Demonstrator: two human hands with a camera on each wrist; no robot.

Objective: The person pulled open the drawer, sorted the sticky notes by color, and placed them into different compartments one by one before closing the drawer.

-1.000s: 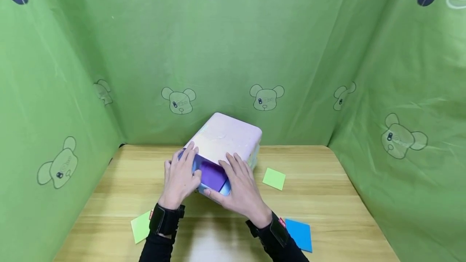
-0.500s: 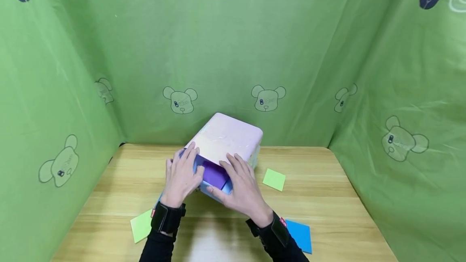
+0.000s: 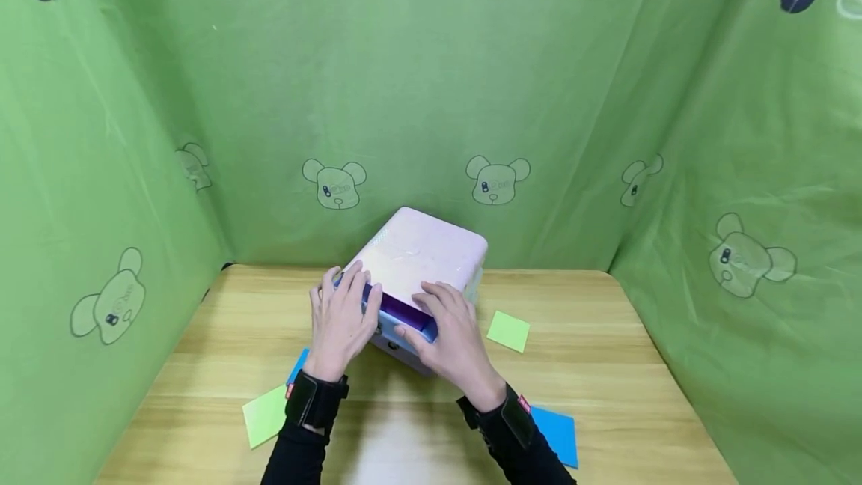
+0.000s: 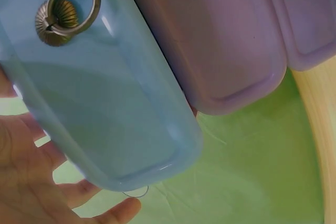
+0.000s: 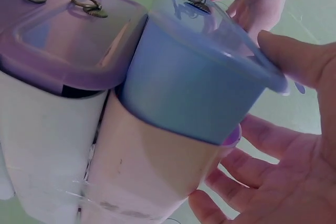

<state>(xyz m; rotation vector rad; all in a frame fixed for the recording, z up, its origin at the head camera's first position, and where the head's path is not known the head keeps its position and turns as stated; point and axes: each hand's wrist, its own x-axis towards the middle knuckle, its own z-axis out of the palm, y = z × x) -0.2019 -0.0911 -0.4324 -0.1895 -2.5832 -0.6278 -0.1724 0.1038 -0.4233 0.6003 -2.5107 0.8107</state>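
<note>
A small storage cabinet (image 3: pixel 417 253) with a pale pink top stands at the back of the table. Its blue top drawer (image 3: pixel 409 324) is pulled partly out, a narrow strip of purple interior showing. My left hand (image 3: pixel 340 328) has fingertips on the cabinet top's front left edge and the thumb at the drawer's front. At the right corner, my right hand (image 3: pixel 454 339) rests fingers on the top, while its thumb presses the drawer's front rim. A metal ring pull (image 4: pixel 79 19) hangs on the blue front. Pinkish-purple drawers (image 4: pixel 220 45) sit below, pushed in.
A green paper square (image 3: pixel 509 331) lies right of the cabinet, and another green square (image 3: pixel 264 416) at the left. Beside the right wrist is a blue square (image 3: pixel 555 436); a second blue piece (image 3: pixel 298 365) shows behind the left wrist. Green curtain (image 3: pixel 417 96) surrounds the table.
The blue drawer has slid inward, so less of its purple interior shows and its front is nearer the cabinet. Both hands have moved slightly forward with it.
</note>
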